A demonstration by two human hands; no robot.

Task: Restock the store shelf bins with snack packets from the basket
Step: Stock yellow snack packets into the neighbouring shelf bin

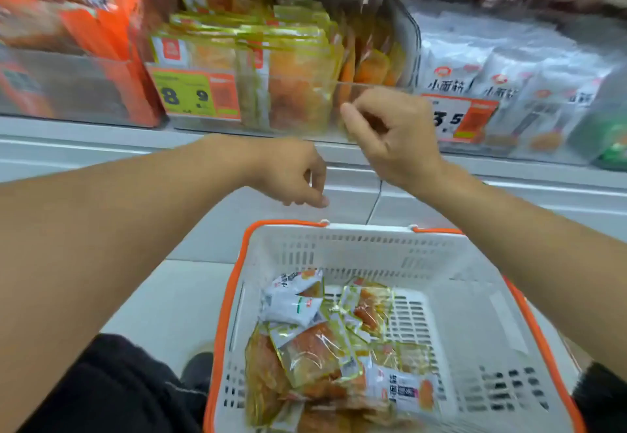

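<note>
A white basket with an orange rim is seen from above, standing on a pale tiled floor in front of a store shelf. Snack packets, some yellow and clear, some white, are heaped in the near-left part of the basket; its right half is bare, slotted plastic.

Above the basket's far rim, the left hand is held in open air, fingers loosely curled downward, nothing gripped. Higher and to the right of it, the right hand is raised before the clear front edge of a shelf bin, fingers loosely curled, thumb and forefinger near each other; whether anything is pinched cannot be told.

That bin, beyond the basket, is packed with upright yellow packets and carries a yellow price tag. To its right, a bin of white packets is seen. Between the basket's far rim and the shelf edge, a strip of floor lies open.
</note>
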